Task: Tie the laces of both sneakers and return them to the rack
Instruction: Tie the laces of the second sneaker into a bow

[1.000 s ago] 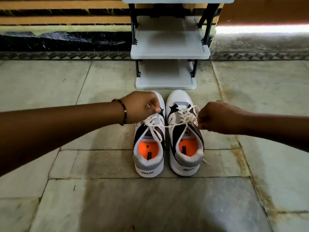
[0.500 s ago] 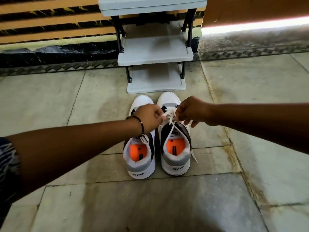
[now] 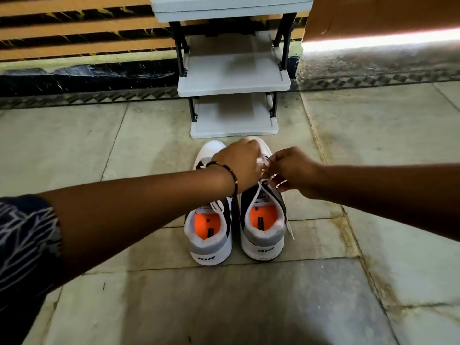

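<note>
Two white, grey and black sneakers with orange insoles stand side by side on the floor, heels toward me. My left hand (image 3: 240,168) and my right hand (image 3: 292,170) meet over the right sneaker (image 3: 263,227), each pinching its white lace (image 3: 266,162) above the tongue. A loose lace end hangs down that shoe's right side. The left sneaker (image 3: 210,235) lies partly under my left forearm, its lace resting loose on the tongue. The grey shoe rack (image 3: 234,80) stands just beyond the toes, its shelves bare.
Stone floor tiles (image 3: 373,135) spread on both sides of the shoes. Behind the rack runs a striped yellow and black wall (image 3: 82,33), with a bright strip of light at the right.
My hands, pulled wide apart with the lace a second ago, have come together over the right sneaker. The view has shifted slightly so the rack shows more fully.
</note>
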A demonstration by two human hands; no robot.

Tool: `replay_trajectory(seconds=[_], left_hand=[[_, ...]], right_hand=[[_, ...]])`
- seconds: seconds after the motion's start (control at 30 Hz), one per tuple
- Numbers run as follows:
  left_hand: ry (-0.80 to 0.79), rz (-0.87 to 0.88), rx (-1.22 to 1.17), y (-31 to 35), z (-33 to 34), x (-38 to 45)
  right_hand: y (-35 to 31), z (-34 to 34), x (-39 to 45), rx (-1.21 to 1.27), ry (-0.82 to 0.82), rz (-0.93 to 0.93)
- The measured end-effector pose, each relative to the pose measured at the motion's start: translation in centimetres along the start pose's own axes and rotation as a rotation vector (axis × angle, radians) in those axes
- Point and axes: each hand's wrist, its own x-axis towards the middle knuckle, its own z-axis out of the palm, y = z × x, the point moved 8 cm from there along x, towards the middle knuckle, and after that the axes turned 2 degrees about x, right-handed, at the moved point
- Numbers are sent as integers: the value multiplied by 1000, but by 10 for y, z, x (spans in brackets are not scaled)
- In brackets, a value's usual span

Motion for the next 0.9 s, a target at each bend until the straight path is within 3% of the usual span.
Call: replay_trajectory(seconds=[0.07, 0.13, 0.23, 0.3, 0.37, 0.47, 0.53, 0.67, 0.77, 0.9], left_hand=[[-200, -131, 23, -12, 27, 0], [-243, -146, -66, -17, 41, 0], [-210, -242, -403, -20, 43, -4], [-124, -341, -707, -25, 34, -7], [8, -346, -855, -31, 17, -7], [210, -201, -768, -32, -21, -6], [249, -125, -786, -28, -37, -4], [186, -190, -801, -32, -45, 8], [12, -294, -816, -43, -24, 4], [-79, -96, -708, -34, -10, -6]], right_hand=[[1, -7, -1, 6, 40, 9], [0, -12, -1, -2, 65, 4], [-4, -14, -3, -24, 70, -21], [-8, -12, -4, -61, 71, -44], [-15, -7, -5, -142, 50, -100], [-38, 10, -10, -338, -70, -261], [-53, 19, -13, -365, -136, -323], [-59, 16, -9, -296, -151, -268], [-49, 11, -9, -150, -142, -150], [-46, 9, -17, -52, -125, -98]])
